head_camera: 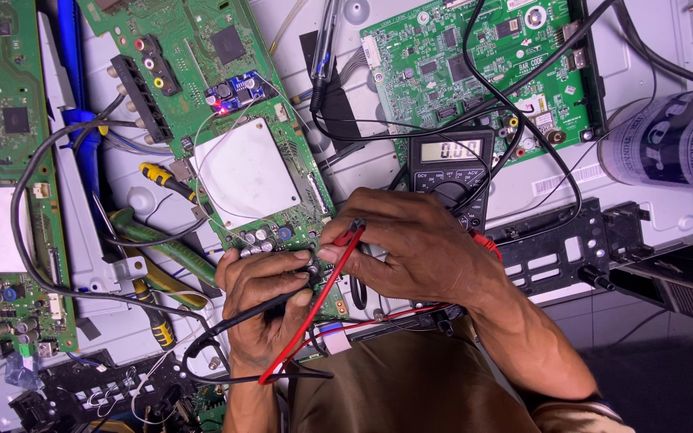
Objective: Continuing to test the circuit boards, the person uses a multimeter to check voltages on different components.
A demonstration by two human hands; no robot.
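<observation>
While the red probe point(338, 256) and black probe point(270, 305) are pressing onto the green circuit board point(282, 216) by the capacitors, each pinched in the right hand point(411, 248) and left hand point(262, 301), a slipping tip is risking bridging neighbouring pins; the multimeter point(449, 172) is lying just beyond.

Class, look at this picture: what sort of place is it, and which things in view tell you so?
Probably an electronics repair bench. Bare green circuit boards lie about, a digital multimeter sits among its leads, and the right hand and left hand hold red and black probes to a board.
</observation>
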